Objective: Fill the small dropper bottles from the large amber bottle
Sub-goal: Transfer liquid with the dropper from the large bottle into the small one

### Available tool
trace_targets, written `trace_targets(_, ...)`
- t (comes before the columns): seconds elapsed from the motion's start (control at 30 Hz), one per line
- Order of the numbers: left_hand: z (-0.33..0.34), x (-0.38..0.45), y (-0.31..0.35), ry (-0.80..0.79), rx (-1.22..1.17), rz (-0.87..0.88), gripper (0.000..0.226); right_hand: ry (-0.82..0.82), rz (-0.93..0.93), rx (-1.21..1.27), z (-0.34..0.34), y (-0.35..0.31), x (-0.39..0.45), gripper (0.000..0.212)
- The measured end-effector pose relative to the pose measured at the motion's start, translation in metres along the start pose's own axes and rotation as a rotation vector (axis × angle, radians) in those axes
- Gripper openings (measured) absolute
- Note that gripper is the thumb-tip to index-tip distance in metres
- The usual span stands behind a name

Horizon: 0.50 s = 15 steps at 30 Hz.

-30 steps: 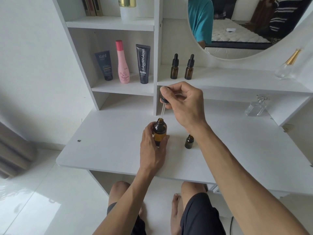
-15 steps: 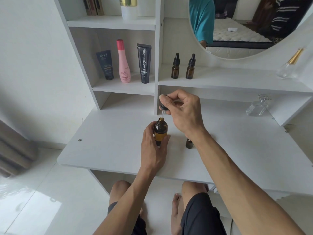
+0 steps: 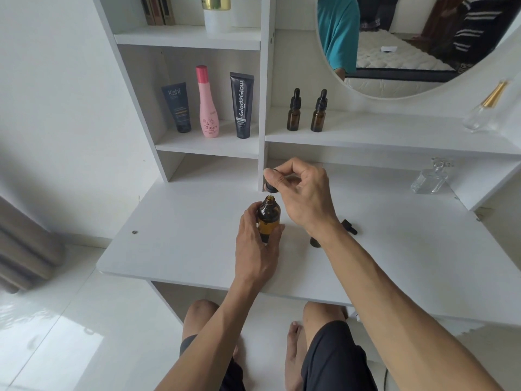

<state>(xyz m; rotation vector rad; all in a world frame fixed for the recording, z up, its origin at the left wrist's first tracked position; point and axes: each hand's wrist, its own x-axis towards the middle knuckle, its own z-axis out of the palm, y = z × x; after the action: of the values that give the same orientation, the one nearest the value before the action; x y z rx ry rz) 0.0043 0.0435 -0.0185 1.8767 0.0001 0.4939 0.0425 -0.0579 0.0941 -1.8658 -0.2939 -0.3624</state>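
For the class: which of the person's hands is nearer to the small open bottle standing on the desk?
Right. The right hand has its wrist just above the small bottle; the left hand is further left, gripping the large amber bottle.

On the shelf up and left of the hands: "Kahf" on the dark tube, "Tamara" on the pink bottle, "Glad2Glow" on the black tube.

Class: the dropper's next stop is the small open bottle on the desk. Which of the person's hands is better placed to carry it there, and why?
Right. The right hand already pinches the dropper, and the small bottle sits under that forearm. The left hand is steadying the large amber bottle.
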Motion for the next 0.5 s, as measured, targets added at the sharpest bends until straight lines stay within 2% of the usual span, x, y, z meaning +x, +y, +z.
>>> trace_targets(0.5, 0.0004, 0.0005, -0.0014, 0.004, 0.012, 0.005, 0.047, 0.000, 0.024, 0.053, -0.0017, -0.0018, -0.0021, 0.018)
